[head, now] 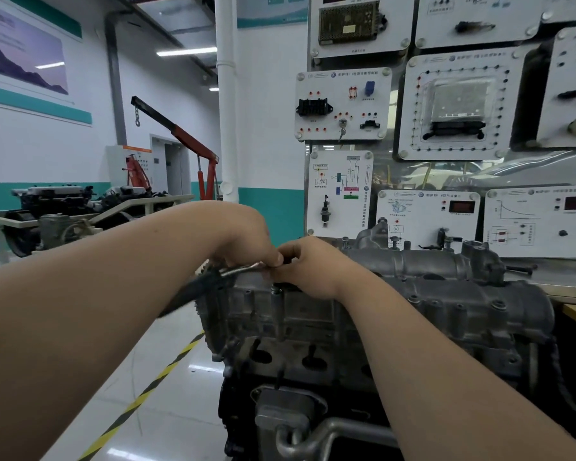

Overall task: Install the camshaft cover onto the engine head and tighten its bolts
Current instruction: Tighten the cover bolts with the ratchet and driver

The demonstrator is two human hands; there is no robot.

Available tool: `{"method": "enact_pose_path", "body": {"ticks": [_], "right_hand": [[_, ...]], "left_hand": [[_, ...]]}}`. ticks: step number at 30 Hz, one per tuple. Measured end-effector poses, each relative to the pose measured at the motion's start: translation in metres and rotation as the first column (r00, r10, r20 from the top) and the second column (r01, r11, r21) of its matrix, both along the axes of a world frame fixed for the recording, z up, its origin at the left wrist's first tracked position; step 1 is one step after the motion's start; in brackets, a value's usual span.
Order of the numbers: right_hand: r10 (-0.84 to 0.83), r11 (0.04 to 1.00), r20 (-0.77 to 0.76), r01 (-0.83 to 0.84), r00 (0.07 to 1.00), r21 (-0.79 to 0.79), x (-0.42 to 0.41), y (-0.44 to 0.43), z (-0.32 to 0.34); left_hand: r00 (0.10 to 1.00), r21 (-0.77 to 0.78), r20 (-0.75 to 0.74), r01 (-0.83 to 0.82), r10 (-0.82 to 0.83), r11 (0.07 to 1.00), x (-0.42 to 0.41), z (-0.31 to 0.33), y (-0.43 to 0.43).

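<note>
The grey cast camshaft cover [446,294] lies on top of the engine head [313,327], with several bolts along its edges. My left hand [243,237] grips a ratchet wrench [213,281] whose dark handle slants down to the left and whose metal shank runs right to the cover's left end. My right hand [313,267] curls over the wrench head there, fingers pinching it above a bolt. A loose bolt [519,269] lies at the cover's far right.
A wall of white training panels [446,108] stands right behind the engine. A red engine crane [193,144] and a chassis with engines [64,207] are at far left. Yellow-black floor tape [153,384] runs along the shiny floor.
</note>
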State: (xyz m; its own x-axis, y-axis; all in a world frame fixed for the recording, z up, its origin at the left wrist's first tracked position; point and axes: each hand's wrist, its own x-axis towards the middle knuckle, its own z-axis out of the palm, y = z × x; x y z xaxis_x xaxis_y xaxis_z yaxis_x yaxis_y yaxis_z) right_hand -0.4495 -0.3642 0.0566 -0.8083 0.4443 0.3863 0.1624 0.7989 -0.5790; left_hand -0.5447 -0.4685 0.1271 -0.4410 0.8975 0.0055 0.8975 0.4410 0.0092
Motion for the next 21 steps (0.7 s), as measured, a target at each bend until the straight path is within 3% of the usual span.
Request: {"method": "enact_pose_path", "body": {"ticks": [6, 11, 16, 21], "right_hand": [[-0.023, 1.000, 0.015, 0.023, 1.000, -0.014, 0.001, 0.002, 0.001], [-0.043, 0.999, -0.005, 0.043, 0.999, 0.023, 0.001, -0.001, 0.001], [-0.048, 0.998, 0.011, 0.048, 0.999, 0.038, 0.001, -0.002, 0.002], [-0.029, 0.999, -0.001, 0.029, 1.000, 0.016, 0.000, -0.003, 0.001]], "left_hand": [[0.991, 0.037, 0.023, 0.127, -0.128, 0.991, -0.002, 0.001, -0.002], [0.997, 0.096, -0.062, 0.054, -0.048, 0.994, -0.005, -0.004, -0.004], [0.998, 0.182, 0.015, -0.057, 0.055, 0.982, 0.003, -0.017, 0.008], [0.998, 0.133, 0.043, -0.050, 0.045, 0.990, 0.002, -0.010, 0.003]]}}
